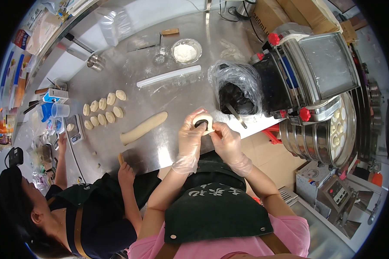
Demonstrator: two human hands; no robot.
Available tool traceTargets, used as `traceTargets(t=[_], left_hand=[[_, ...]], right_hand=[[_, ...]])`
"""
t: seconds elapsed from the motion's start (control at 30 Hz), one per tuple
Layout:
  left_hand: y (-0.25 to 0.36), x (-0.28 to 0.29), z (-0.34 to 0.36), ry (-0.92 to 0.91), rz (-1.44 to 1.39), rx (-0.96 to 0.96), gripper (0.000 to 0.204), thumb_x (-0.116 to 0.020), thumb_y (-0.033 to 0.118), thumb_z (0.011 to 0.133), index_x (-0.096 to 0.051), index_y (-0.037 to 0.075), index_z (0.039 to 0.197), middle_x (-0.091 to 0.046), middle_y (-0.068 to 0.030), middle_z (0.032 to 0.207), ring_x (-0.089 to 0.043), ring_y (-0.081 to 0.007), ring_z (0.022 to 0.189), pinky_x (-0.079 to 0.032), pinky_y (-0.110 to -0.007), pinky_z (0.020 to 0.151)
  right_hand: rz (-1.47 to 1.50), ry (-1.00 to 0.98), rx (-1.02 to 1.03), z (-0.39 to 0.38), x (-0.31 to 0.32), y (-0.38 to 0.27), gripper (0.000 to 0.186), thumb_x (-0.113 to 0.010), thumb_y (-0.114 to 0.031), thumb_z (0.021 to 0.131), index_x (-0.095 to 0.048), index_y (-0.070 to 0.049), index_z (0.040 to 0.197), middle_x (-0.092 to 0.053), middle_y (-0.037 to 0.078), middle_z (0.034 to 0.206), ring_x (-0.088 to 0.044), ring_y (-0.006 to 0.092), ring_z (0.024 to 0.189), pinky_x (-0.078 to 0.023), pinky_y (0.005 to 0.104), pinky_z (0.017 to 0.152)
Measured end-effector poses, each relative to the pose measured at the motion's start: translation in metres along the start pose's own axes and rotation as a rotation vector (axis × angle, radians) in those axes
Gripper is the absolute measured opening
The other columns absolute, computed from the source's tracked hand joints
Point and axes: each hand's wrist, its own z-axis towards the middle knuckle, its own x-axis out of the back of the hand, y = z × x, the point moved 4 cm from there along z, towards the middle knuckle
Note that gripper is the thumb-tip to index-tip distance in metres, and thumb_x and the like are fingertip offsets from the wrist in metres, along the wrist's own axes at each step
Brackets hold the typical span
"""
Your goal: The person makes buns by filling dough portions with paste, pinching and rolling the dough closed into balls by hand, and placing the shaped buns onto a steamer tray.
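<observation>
In my gloved left hand point(189, 139) rests a round dough wrapper point(208, 117) cupped around a dark filling point(200, 123). The gloved fingers of my right hand point(227, 144) pinch the wrapper's right edge. Just beyond, to the right, a container lined with clear plastic holds a mass of black filling point(237, 96), and a metal spatula point(236, 116) leans out over its near side. Left of my hands lies a thick dough log point(144, 128) on the steel table point(129, 101). Farther left, several cut dough pieces point(102, 103) sit in two rows.
A white rolling pin point(168, 76) and a flour bowl point(186, 51) lie farther back. To the right stand a dough roller machine point(289, 73) and stacked steamers point(309, 144) with buns. At left, a co-worker's hand point(126, 175) grips a wooden-handled tool; the other is by a scale point(76, 134).
</observation>
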Motion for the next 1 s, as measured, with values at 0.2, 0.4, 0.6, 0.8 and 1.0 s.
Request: traceTargets(t=[0.2,0.4,0.6,0.8,1.0], left_hand=[[0.01,-0.002,-0.007,-0.061,0.337,-0.131,0.041,-0.053,-0.008,0.088,-0.056,0.003,0.128,-0.055,-0.01,0.128,-0.052,-0.0144,0.116,-0.041,-0.028,0.099],[0.015,0.005,-0.002,-0.19,0.057,0.009,0.038,-0.055,0.001,0.092,-0.053,0.0,0.13,-0.053,-0.0088,0.132,-0.05,-0.0158,0.119,-0.038,-0.029,0.102],[0.014,0.009,-0.005,-0.049,0.249,-0.03,0.034,-0.056,-0.002,0.09,-0.06,-0.001,0.124,-0.059,-0.0108,0.127,-0.056,-0.0167,0.115,-0.043,-0.028,0.098],[0.019,0.011,-0.008,-0.143,0.457,-0.06,0.042,-0.058,-0.002,0.09,-0.052,-0.001,0.131,-0.059,-0.0096,0.123,-0.056,-0.0167,0.113,-0.043,-0.03,0.099],[0.004,0.013,-0.008,0.075,-0.169,-0.033,0.043,-0.061,0.0,0.089,-0.048,-0.005,0.13,-0.057,-0.0114,0.12,-0.057,-0.0183,0.108,-0.046,-0.032,0.098]], right_hand=[[0.054,-0.118,-0.113,0.009,0.001,-0.005,0.032,-0.069,0.001,0.078,-0.062,0.0,0.109,-0.067,0.011,0.075,-0.067,0.0239,0.061,-0.053,0.0314,0.056],[-0.135,-0.095,0.211,0.009,0.003,-0.013,0.03,-0.071,0.003,0.078,-0.06,-0.002,0.106,-0.068,0.01,0.08,-0.065,0.0158,0.063,-0.052,0.0287,0.057],[0.126,-0.099,-0.132,0.006,-0.008,-0.012,0.028,-0.07,0.002,0.08,-0.06,-0.001,0.105,-0.068,0.011,0.079,-0.066,0.018,0.064,-0.053,0.0286,0.059],[0.158,-0.106,-0.121,0.012,-0.007,-0.014,0.019,-0.068,0.004,0.081,-0.062,0.001,0.1,-0.068,0.01,0.077,-0.064,0.0148,0.063,-0.052,0.0271,0.06],[0.135,-0.046,0.03,0.009,-0.016,-0.014,0.02,-0.067,0.003,0.081,-0.061,0.001,0.1,-0.067,0.008,0.075,-0.062,0.0124,0.061,-0.051,0.026,0.059]])
